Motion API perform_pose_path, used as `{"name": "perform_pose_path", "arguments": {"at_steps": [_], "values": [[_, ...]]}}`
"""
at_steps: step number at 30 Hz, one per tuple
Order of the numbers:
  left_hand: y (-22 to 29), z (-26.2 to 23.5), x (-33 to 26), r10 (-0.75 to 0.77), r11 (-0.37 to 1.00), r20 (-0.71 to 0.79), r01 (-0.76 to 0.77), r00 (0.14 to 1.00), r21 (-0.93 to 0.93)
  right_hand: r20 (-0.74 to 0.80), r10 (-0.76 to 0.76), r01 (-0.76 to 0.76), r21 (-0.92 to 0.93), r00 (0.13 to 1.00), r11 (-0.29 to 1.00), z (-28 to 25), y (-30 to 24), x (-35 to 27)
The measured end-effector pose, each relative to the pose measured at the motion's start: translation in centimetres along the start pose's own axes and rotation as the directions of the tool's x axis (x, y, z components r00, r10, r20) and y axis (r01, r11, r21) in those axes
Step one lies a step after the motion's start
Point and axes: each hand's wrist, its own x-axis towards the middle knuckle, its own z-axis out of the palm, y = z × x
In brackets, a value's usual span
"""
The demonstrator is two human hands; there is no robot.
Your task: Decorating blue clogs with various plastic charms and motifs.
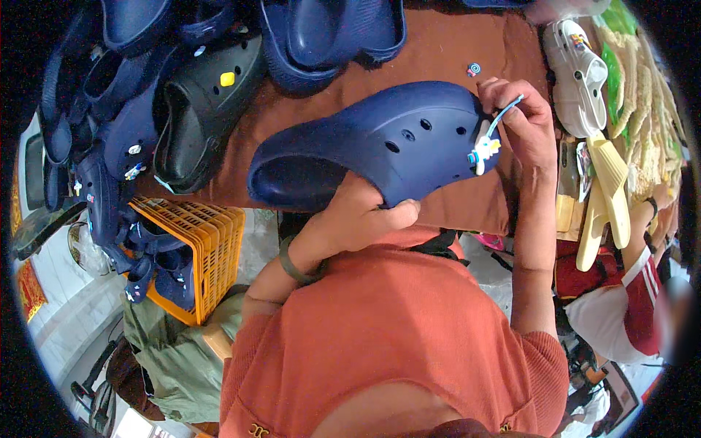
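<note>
Left hand (358,212) grips a navy clog (372,142) from below at the heel opening, fingers clamped on the sole edge, thumb wrapped over the near rim. The clog is held in the air, above the near edge of the brown table (453,51), toe pointing right.

Right hand (522,120) is at the toe end, fingers pinched together on a small white-and-blue charm (485,150) with a pale blue loop, pressed against one of the vent holes on the upper. Whether the charm's stud is through the hole cannot be told.

Around it: more navy clogs on the far table, a black clog (201,109) with a yellow charm on the left, a white clog (577,69) far right, a loose round charm (474,69) lying on the table. An orange crate (208,241) holding more clogs sits low left.

Risks, as judged:
- The charm sits at the edge of the hole; an off-axis push could pop it out of the pinch and drop it to the floor.
- The left grip is far from the toe, so pressing there may rock the clog.
- The thin loop could snag or tear if pulled.
</note>
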Motion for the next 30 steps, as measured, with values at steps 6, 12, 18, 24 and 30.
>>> {"name": "perform_pose_path", "arguments": {"at_steps": [6, 12, 18, 24, 30], "values": [[-1.4, 0.3, -0.8, 0.101, 0.986, -0.041, -0.094, 0.994, 0.139, 0.070, 0.188, -0.167, -0.234, 0.980, 0.958, 1.8, -3.3, 1.8], [-0.7, 0.5, -0.6, -0.013, 0.998, -0.004, 0.012, 1.000, -0.056, 0.275, 0.076, 0.092, -0.549, 0.958, 0.831, 5.1, -4.1, 4.4], [-1.1, 0.0, -0.9, -0.070, 0.997, 0.061, 0.072, 0.996, -0.034, 0.193, 0.043, 0.079, -0.584, 0.980, 0.808, 5.9, -3.7, 3.7], [-0.4, -0.2, 0.2, 0.005, 0.997, -0.032, -0.007, 0.999, -0.082, 0.343, -0.193, 0.389, -0.714, 0.919, 0.583, 5.9, -3.3, 3.5], [0.0, -0.7, 0.6, -0.204, 0.964, 0.047, 0.209, 0.978, -0.163, 0.374, -0.202, 0.425, -0.806, 0.905, 0.411, 6.5, -4.3, 3.4]]}}
